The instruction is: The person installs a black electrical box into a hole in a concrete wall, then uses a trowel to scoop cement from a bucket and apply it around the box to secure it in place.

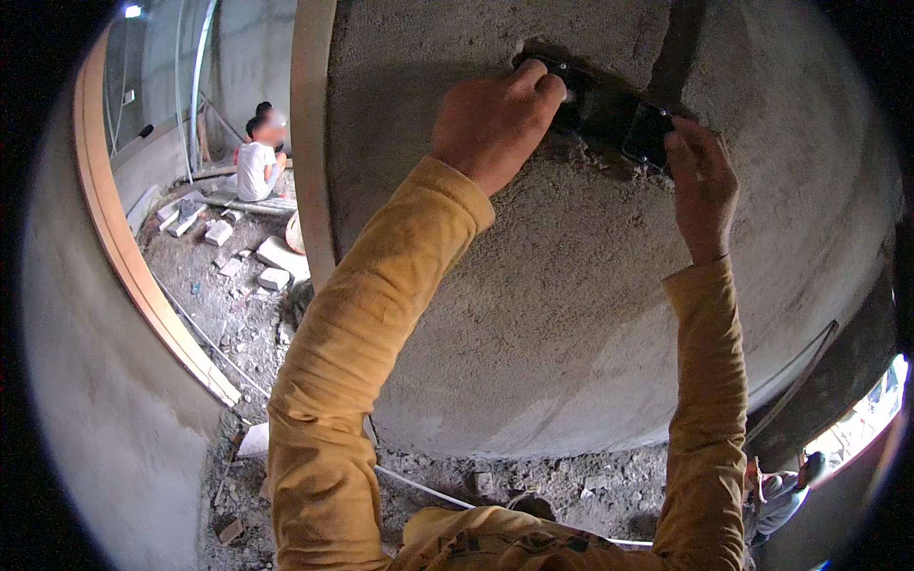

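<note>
A long black box (pixel 605 122) with small screws on its rims is set in a rough-edged recess high in the grey plastered wall (pixel 533 285). My left hand (pixel 490 124) is closed on the box's left part, its fingertips mostly hidden behind the knuckles. My right hand (pixel 705 186) has its bent fingers and thumb on the right edge of the box. Both yellow sleeves reach up from below. A dark groove runs up the wall above the box's right part.
At left, a doorway with a wooden frame (pixel 114 228) shows two seated people (pixel 255 171) among broken blocks (pixel 281 252). Another person (pixel 781 504) is at lower right near a bright opening. Rubble and a white pipe (pixel 419 485) lie along the wall's foot.
</note>
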The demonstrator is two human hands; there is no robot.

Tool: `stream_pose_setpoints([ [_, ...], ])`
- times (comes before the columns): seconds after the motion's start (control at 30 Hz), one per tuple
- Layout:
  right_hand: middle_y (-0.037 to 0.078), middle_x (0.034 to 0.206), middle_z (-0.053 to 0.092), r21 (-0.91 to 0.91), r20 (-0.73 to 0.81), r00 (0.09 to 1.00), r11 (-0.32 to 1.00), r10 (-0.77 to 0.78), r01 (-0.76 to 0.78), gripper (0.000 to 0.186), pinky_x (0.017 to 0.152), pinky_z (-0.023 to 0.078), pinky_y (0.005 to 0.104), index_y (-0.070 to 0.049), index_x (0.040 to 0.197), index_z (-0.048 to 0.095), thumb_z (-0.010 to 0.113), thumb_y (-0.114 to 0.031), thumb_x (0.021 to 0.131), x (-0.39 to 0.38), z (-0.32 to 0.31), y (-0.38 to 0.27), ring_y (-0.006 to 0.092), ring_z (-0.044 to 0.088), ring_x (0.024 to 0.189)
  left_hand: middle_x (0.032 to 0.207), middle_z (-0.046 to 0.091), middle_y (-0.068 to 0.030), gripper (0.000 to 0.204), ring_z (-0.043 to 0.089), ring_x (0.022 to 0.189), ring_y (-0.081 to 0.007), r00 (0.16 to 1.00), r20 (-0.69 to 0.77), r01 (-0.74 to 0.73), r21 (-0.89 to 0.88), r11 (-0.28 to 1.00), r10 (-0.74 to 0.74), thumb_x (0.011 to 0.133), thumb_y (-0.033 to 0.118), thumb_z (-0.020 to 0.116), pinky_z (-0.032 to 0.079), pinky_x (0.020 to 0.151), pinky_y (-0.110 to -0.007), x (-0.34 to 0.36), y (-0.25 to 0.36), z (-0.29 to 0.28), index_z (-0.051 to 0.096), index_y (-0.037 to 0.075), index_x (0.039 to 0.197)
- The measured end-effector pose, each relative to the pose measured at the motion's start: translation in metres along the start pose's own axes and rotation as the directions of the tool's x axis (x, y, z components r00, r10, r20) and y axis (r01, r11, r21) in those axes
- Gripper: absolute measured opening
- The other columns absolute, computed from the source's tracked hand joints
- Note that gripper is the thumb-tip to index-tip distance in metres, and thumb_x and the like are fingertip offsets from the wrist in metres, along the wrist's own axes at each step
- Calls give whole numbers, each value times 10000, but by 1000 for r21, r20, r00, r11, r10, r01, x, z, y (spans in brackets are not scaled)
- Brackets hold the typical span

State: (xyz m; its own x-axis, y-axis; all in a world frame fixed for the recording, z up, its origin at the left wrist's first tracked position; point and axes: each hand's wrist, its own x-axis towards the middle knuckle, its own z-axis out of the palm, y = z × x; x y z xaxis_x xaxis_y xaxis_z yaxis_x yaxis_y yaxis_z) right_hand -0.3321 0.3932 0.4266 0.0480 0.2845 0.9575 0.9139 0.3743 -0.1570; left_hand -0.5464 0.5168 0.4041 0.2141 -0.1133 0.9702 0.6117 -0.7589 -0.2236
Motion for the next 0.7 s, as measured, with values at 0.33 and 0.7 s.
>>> stream_pose_setpoints([
  [0.33,77,961,620,88,49,997,995,-58,54,215,700,512,290,-46,1023,669,687,-191,866,-3,15,9,179,633,804,924,636,7,147,663,644,-204,994,-74,-78,-41,996,75,821,123,620,538,524,-326,-2,-9,7,611,150,965],
  [0.7,141,954,644,-21,126,990,998,-62,65,281,733,521,349,-46,1028,671,691,-254,840,-2,33,-3,271,642,840,1007,671,0,170,683,711,-222,981,-174,-88,-28,996,82,839,152,653,555,585,-325,-6,-14,3,593,145,998],
])
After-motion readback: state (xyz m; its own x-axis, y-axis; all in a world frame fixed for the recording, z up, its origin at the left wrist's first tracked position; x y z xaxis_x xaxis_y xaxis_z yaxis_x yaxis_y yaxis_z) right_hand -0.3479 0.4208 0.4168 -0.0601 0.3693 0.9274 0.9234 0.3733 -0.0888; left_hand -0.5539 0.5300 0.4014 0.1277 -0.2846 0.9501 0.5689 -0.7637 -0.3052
